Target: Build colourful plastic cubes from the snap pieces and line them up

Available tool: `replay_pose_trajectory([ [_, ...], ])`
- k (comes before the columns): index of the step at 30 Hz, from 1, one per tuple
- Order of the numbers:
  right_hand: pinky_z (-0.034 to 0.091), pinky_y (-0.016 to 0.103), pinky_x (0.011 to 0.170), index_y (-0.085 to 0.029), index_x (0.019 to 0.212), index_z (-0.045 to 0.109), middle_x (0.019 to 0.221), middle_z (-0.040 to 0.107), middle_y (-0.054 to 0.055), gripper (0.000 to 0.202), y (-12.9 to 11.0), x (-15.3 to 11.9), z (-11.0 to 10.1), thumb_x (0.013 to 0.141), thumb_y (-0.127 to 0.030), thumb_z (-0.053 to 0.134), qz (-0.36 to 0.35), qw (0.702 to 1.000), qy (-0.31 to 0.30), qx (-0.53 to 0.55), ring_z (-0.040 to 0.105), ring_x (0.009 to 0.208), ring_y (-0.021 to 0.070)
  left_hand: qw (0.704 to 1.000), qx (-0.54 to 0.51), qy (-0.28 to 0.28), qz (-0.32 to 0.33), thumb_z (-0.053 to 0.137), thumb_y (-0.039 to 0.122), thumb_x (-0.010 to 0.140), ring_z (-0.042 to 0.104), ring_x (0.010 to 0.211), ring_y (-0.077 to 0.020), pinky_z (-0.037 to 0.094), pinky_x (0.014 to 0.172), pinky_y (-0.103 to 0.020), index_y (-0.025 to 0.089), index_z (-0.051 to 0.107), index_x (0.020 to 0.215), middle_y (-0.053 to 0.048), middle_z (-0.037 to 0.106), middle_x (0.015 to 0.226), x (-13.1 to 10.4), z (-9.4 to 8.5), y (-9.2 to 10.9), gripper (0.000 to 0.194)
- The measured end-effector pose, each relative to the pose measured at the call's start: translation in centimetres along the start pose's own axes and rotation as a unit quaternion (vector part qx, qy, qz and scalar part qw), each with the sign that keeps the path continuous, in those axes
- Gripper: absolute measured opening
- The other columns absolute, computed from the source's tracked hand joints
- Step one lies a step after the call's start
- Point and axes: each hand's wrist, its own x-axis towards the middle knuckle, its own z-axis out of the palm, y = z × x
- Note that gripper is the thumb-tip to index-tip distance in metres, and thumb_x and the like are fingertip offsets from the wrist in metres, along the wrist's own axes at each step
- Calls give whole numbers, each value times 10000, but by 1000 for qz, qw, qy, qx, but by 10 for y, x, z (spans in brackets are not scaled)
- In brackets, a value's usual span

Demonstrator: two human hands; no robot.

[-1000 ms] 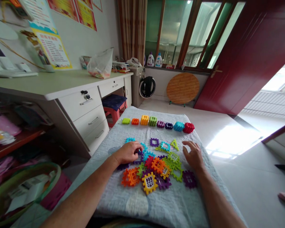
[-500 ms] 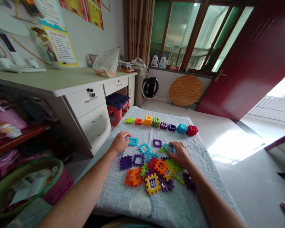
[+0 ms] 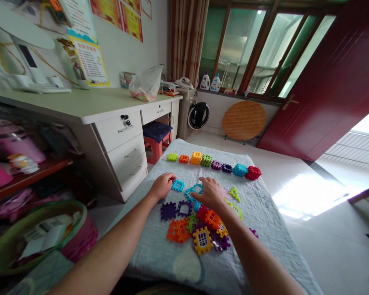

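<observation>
My left hand (image 3: 163,186) rests on the cloth with its fingers curled together, beside the left edge of a small light blue building tile (image 3: 178,185). Anything between those fingertips is hidden. My right hand (image 3: 211,191) reaches over the middle, thumb and fingers spread apart, at the right side of light blue tiles (image 3: 190,189) that overlap. Nearer me lie two purple tiles, one solid (image 3: 168,211) and one with an open middle (image 3: 184,208). A loose pile holds orange tiles (image 3: 178,230), a yellow window tile (image 3: 202,240) and several others, partly hidden by my right forearm.
Along the far part of the cloth-covered table (image 3: 153,254) runs a row of coloured stacks, from a lime piece (image 3: 172,157) to a red stack (image 3: 253,173). A lime triangle (image 3: 234,194) lies right of my hand. A desk (image 3: 110,104) stands left, a basket (image 3: 76,229) lower left.
My right hand has moved left, from the tiles on the right to the light blue ones in the middle. The lime triangle is now uncovered. My left hand stays beside its tile.
</observation>
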Motion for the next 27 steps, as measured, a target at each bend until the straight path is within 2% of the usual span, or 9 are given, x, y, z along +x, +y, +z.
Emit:
replay_pose_trajectory([
  [2, 357, 400, 835, -169, 1106, 592, 1040, 607, 136, 560, -15, -1, 10, 722, -577, 571, 5, 999, -11, -34, 504, 995, 302, 1000, -4, -2, 0, 401, 87, 718, 603, 853, -171, 476, 811, -284, 172, 634, 846, -41, 663, 879, 0, 0, -1, 280],
  [5, 359, 415, 849, -168, 1006, 625, 1024, 610, 150, 473, -26, -2, 17, 725, -545, 572, 8, 997, -20, -70, 507, 1003, 318, 1000, -6, -4, 1, 414, 80, 713, 602, 847, -168, 476, 817, -284, 174, 634, 847, -38, 666, 878, 0, 0, -2, 274],
  [9, 386, 425, 831, -154, 1029, 617, 1049, 599, 166, 492, -31, 0, 18, 695, -515, 596, 23, 996, -38, -73, 525, 1002, 327, 1000, -2, -4, -3, 430, 67, 700, 603, 836, -167, 477, 821, -285, 176, 639, 837, -37, 669, 871, 1, 0, -1, 273],
  [14, 423, 374, 771, -128, 1016, 619, 1032, 606, 170, 433, -37, 6, 21, 700, -423, 598, 44, 996, -55, -49, 570, 952, 300, 1000, -3, -3, -3, 433, 69, 699, 602, 846, -166, 476, 831, -287, 180, 643, 840, -33, 670, 877, 0, -1, -1, 277],
  [17, 424, 362, 760, -121, 989, 623, 1013, 606, 169, 402, -38, 12, 19, 686, -384, 611, 32, 997, -54, -39, 571, 935, 298, 1000, -8, 2, -8, 414, 73, 712, 602, 863, -168, 474, 831, -286, 174, 640, 842, -40, 670, 884, -1, -2, 0, 280],
  [21, 405, 348, 802, -146, 1032, 595, 1004, 592, 131, 381, -41, 24, 13, 713, -355, 599, -9, 1000, -18, -5, 546, 934, 266, 1000, -16, 0, -17, 405, 85, 715, 605, 870, -173, 479, 824, -291, 166, 644, 872, -48, 663, 894, -2, -3, 2, 297],
  [23, 389, 339, 836, -152, 1074, 571, 1023, 585, 119, 391, -46, 32, 15, 726, -329, 590, -36, 999, -4, 22, 531, 956, 249, 999, -21, 14, -25, 399, 81, 711, 602, 889, -175, 476, 848, -301, 170, 648, 888, -47, 656, 908, -2, -4, 3, 318],
  [27, 375, 335, 855, -146, 1106, 547, 1052, 587, 120, 437, -59, 44, 29, 718, -338, 609, -66, 997, 0, 32, 511, 998, 254, 994, -43, 90, -51, 376, 67, 714, 584, 968, -178, 455, 916, -323, 173, 650, 924, -52, 636, 983, 0, -5, -2, 361],
])
